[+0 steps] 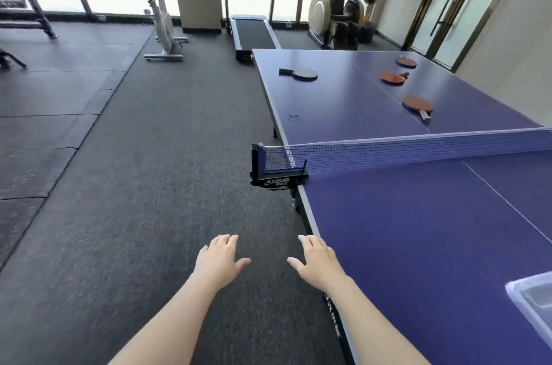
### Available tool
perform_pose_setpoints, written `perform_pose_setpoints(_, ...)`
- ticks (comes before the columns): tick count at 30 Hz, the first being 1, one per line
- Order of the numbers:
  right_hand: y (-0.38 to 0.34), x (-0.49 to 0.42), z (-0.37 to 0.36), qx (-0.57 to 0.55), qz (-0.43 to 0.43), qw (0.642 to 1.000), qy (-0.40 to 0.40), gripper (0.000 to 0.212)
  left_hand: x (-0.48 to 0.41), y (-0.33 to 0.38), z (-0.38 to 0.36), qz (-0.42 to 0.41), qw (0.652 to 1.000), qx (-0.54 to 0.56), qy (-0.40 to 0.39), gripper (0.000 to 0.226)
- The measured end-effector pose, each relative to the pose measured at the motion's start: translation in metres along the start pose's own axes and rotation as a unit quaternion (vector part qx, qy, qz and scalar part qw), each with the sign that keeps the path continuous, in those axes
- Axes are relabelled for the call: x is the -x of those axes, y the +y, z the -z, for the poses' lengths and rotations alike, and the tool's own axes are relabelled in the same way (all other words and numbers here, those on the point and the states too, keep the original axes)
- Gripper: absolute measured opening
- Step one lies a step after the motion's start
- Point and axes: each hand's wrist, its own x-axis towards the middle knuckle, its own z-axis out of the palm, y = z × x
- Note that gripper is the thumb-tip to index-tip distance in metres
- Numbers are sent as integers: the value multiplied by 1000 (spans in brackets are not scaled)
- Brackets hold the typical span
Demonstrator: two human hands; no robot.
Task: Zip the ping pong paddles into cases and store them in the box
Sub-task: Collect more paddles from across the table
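Net (pixel 418 146) cuts the tabletop (pixel 418 230); beyond lie a black paddle (pixel 300 74) and three red paddles (pixel 417 103), flat. Box (pixel 519 284), probably, at right edge. Left hand (pixel 219 257), right hand (pixel 318 260) spread, empty.

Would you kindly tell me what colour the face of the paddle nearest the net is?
Red; the paddle shows best in head view.

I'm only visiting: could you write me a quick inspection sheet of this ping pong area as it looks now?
Surface: blue ping pong table, net across its middle.
Job's things: beyond the net, uncased, one dark-faced paddle and three red paddles; clear plastic box at near right; no cases seen.
Clutter: small dark smudge on the far half.
Hands: left hand and right hand open, fingers relaxed, holding nothing.
Cables: nothing seen.
Surroundings: exercise bike, treadmill, massage chair.
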Motion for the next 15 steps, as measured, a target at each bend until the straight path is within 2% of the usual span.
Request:
perform_pose_setpoints(9,-70,-107,0,31,87,994,-58,66,-50,-65,10,75,996,21,-34,73)
perform_pose_setpoints(15,-130,-191,3,35,86,993,-72,67,-122,-129,34,73,996,23,-49,76)
